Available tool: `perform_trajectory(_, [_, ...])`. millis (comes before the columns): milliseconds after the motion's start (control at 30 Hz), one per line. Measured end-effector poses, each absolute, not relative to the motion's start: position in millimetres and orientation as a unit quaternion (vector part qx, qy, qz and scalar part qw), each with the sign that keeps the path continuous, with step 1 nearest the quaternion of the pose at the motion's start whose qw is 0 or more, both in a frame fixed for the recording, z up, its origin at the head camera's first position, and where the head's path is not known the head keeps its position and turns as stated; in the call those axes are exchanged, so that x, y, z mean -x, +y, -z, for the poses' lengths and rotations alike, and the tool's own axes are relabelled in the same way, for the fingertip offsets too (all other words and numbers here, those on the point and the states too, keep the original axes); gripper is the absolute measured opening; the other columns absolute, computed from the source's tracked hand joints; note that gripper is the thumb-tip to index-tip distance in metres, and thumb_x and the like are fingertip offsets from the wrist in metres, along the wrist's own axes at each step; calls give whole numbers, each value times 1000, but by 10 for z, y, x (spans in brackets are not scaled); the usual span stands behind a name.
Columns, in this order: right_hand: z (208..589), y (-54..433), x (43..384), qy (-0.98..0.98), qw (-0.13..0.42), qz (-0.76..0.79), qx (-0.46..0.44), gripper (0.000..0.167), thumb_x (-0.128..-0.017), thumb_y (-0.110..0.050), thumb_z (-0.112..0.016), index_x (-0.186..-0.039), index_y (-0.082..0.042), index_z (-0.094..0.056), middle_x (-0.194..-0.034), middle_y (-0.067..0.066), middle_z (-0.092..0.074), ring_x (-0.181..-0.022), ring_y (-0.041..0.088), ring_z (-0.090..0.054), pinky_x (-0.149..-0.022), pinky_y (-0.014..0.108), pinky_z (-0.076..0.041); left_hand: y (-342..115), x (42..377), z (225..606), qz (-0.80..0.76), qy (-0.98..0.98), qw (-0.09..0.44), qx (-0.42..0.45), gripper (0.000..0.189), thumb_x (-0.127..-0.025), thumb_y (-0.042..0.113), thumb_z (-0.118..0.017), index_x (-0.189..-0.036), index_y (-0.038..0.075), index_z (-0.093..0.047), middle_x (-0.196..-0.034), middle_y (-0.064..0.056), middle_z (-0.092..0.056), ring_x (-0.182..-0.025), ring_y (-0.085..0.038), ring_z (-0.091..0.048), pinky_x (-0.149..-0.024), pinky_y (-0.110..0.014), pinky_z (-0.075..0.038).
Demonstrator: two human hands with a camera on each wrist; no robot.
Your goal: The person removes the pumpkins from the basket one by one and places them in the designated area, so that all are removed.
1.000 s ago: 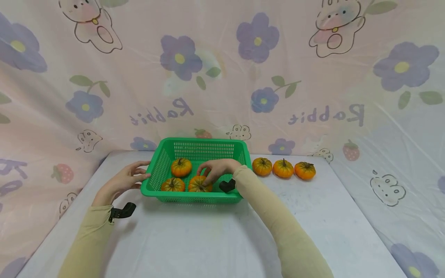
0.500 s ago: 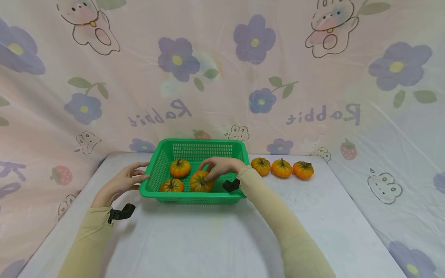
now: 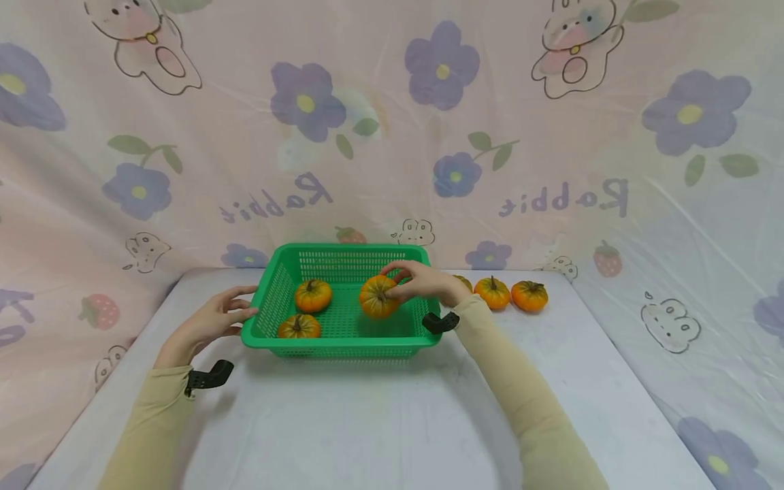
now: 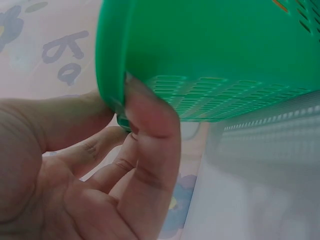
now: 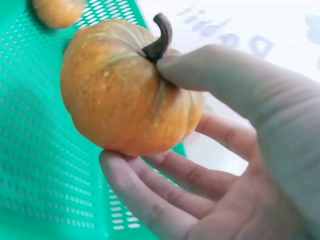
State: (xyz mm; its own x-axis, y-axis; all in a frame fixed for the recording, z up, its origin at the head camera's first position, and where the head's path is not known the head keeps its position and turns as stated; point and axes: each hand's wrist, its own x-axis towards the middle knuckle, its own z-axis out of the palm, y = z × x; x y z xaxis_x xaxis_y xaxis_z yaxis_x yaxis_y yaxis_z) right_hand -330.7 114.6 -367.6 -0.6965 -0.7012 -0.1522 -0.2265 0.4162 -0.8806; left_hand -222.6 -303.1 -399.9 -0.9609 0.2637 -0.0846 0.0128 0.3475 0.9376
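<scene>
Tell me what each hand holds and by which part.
The right hand holds a pumpkin, thumb by its stem, fingers against its side; the left hand grips the green basket by its rim.

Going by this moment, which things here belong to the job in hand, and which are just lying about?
Likely in the job:
orange pumpkin, held by the right grip
green basket, rim pinched by the left grip
two pumpkins inside
probably the three pumpkins alongside

Just about:
patterned backdrop
black wrist pieces
</scene>
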Motion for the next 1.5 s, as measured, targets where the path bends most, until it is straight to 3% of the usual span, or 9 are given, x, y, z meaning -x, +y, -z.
perform_trajectory(333, [3524,1582,3226,808,195,483,275,48,-89,-20,-71,-133,-15,-52,-120,16,-55,-104,30,-58,-90,47,-49,-3021,2227,3974,-561,816,108,-92,70,-98,18,-58,-150,-2,-17,-114,-26,-51,-87,-20,-64,-75,-36,-56])
perform_trajectory(833, [3504,2275,3045,818,141,499,248,47,-91,-26,-69,-134,-18,-52,-126,12,-54,-117,33,-48,-86,42,-50,-3034,2242,4002,-556,819,105,-89,67,-98,18,-57,-150,0,-19,-114,-25,-51,-88,-19,-63,-76,-36,-56])
perform_trajectory(1033, [3641,2533,2979,820,147,511,213,52,-91,-26,-68,-137,-14,-49,-128,17,-51,-117,34,-47,-92,51,-46,-3027,2237,4012,-556,820,105,-92,67,-98,18,-57,-151,1,-20,-114,-26,-51,-89,-20,-63,-76,-36,-55])
perform_trajectory(1500, [4271,2866,2869,819,174,526,145,58,-91,-27,-68,-139,-6,-45,-135,22,-47,-111,32,-56,-89,41,-51,-3052,2244,4028,-565,814,102,-94,68,-98,19,-58,-152,3,-19,-120,-28,-47,-90,-19,-63,-76,-36,-56])
